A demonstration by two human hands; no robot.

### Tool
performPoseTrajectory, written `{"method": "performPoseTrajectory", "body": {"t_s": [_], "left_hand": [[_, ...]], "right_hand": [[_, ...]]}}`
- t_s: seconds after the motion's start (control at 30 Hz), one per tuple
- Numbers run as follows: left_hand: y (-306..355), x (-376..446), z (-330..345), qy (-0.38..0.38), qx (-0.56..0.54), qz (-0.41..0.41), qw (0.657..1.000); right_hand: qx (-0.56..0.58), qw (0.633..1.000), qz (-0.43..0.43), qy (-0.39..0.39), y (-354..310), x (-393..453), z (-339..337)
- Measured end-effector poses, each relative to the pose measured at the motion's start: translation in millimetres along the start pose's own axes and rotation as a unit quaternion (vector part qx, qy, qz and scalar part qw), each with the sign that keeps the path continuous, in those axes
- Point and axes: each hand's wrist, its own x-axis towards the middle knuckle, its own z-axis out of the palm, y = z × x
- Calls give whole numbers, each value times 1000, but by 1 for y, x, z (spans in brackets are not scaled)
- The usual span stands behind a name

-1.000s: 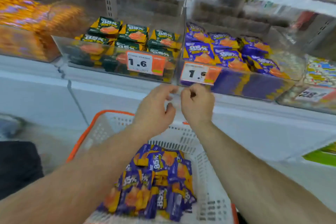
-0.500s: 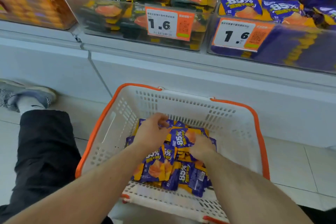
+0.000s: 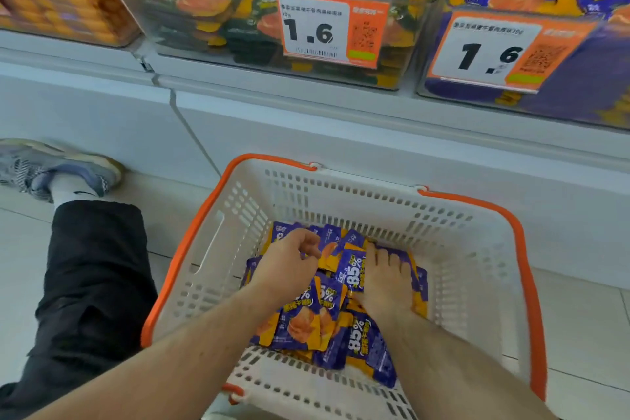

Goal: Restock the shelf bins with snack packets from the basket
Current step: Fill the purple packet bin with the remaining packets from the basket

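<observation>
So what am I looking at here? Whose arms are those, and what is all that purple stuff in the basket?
There is no machine here. A person wears a camera on their head, so you see what they see when looking down. The two arms are theirs. The left hand and the right hand are both down among purple snack packets piled in a white basket with an orange rim, which stands on the floor. The left fingers are curled over the packets; the right hand lies flatter on them. I cannot tell if either has a packet gripped. Above is a shelf with clear bins: a purple packet bin on the right, a green packet bin beside it.
</observation>
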Motion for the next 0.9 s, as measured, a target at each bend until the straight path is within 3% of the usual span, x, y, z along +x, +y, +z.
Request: {"method": "performPoseTrajectory", "body": {"t_s": [0.1,0.17,0.27,0.33,0.47,0.6,0.67,0.77,0.9], "left_hand": [[2,-5,3,-5,-19,0,1000],[-2,-9,4,-3,-37,0,999],[-6,-16,3,1,-69,-7,998],[-5,-20,2,11,-95,-18,995],[11,-24,-3,49,-183,-40,981],[45,-27,-14,-9,-311,-23,950],[63,-31,-21,-40,-393,13,919],[91,-40,-34,-43,-430,98,896],[121,-47,-51,-5,-425,175,888]], "right_hand": [[-1,1000,12,5,-5,-9,-6],[32,999,18,-33,0,-10,-15],[191,973,26,-131,10,-12,-44],[269,952,39,-140,19,-16,-75],[347,934,59,-59,33,-23,-139],[474,876,83,39,35,-43,-200],[512,853,73,68,37,-52,-225],[574,806,65,126,32,-75,-261],[496,822,18,278,34,-113,-284]]}}
